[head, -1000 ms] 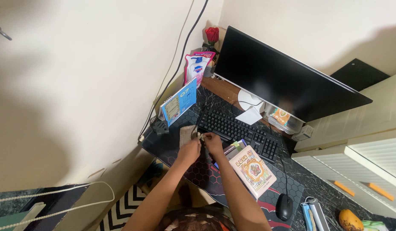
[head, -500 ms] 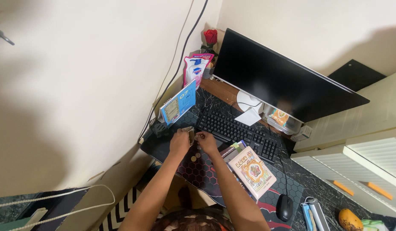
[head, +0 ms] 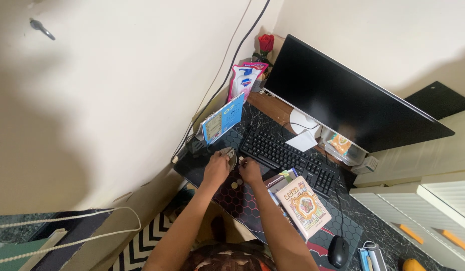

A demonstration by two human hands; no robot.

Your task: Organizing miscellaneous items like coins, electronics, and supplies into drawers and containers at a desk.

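A small greyish pouch (head: 230,156) is pinched in the left hand (head: 216,168), just beside the near-left corner of the black keyboard (head: 287,158). The right hand (head: 250,170) is curled with its fingertips pressed together at the pouch's mouth. Two coins (head: 236,183) lie on the counter (head: 227,198) just below both hands, well apart from the keyboard's far end.

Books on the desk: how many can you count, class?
2: a pale illustrated book lies right of the right hand, and a darker book is partly under it; more may be hidden.
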